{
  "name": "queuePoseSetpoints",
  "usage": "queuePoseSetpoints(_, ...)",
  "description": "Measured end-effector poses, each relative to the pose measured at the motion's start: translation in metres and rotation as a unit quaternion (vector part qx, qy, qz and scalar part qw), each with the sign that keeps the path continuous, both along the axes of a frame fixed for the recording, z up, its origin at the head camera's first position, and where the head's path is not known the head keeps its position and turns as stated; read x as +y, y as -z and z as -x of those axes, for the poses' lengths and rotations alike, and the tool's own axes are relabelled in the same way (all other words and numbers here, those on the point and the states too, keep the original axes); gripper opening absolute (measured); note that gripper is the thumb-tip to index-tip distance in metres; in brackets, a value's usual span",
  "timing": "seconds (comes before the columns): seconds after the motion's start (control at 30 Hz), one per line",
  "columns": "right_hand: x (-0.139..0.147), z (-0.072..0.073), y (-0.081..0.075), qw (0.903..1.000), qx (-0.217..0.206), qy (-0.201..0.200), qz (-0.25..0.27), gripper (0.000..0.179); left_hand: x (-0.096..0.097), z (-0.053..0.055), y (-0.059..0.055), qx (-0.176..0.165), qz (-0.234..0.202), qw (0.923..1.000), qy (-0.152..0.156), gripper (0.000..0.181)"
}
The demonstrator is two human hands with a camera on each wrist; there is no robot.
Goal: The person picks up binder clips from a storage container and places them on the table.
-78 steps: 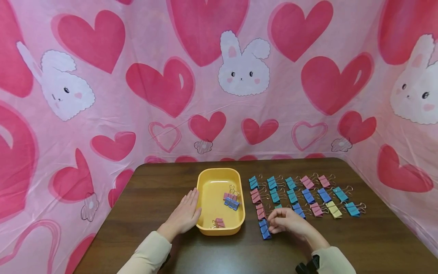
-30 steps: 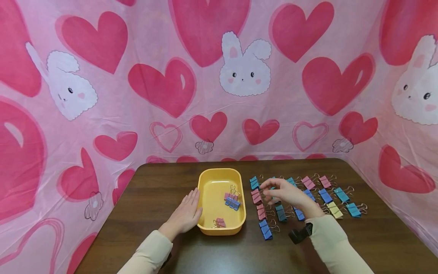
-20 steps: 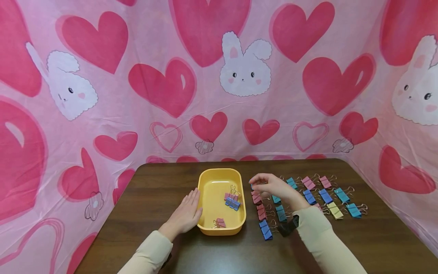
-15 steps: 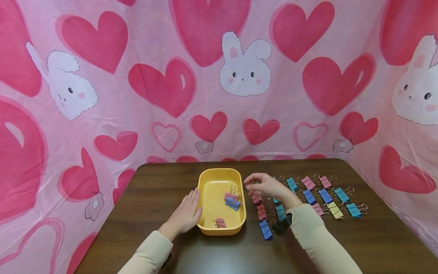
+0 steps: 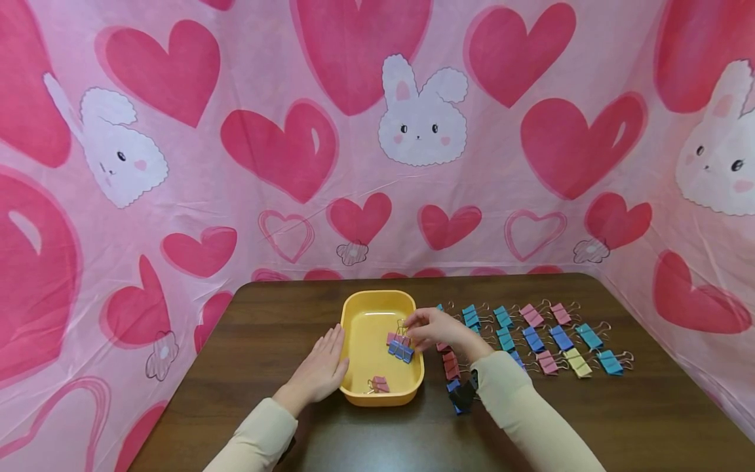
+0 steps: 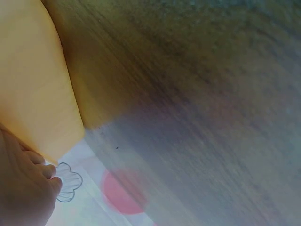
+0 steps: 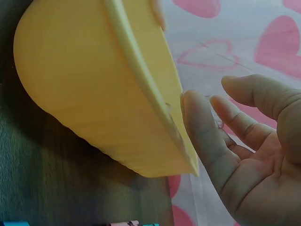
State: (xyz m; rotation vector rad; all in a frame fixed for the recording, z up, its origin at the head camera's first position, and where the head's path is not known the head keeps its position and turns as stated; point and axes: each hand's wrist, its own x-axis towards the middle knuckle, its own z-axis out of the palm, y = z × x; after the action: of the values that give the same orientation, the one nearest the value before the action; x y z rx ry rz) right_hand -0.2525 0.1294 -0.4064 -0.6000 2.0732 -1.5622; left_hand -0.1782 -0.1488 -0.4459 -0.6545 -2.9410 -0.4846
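A yellow plastic tray (image 5: 377, 398) stands mid-table with pink and blue binder clips inside. My left hand (image 5: 314, 368) lies flat along its left wall, fingers straight. My right hand (image 5: 441, 329) reaches over the right rim, its fingertips close to a blue binder clip (image 5: 401, 352) and a pink binder clip (image 5: 392, 339) lying together. In the right wrist view the thumb and fingers of the right hand (image 7: 254, 150) are spread apart, with nothing gripped between them. Another pink binder clip (image 5: 380, 383) lies at the tray's near end.
To the right of the tray, rows of binder clips lie on the brown table (image 5: 637, 419): a teal clip (image 5: 470, 317), a pink clip (image 5: 531, 316), a yellow clip (image 5: 577, 362) and several more. The right forearm covers some. A pink heart-patterned cloth (image 5: 425, 216) hangs behind.
The right hand has let go of a blue binder clip at the near end of the left column, then moved away and left over the tray's rim. The left hand stays put.
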Motion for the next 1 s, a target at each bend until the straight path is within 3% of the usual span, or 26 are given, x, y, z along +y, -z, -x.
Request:
queuePoseSetpoints(0.43,-0.019,-0.002,0.0,0.9975,-0.006,0.039,-0.06,0.031,0.0,0.0,-0.001,-0.008,0.0,1.0,-0.002,0.057)
queuePoseSetpoints(0.77,-0.029,-0.005,0.004,0.9945,0.023,0.007,-0.102,0.023,-0.001,0.0,-0.001,-0.007,0.0,1.0,0.0,0.058)
queuePoseSetpoints(1.0,-0.031,-0.009,0.008,0.9975,0.025,0.024,-0.061,0.018,-0.001,0.001,0.001,-0.014,0.006,0.9999,-0.002,0.059)
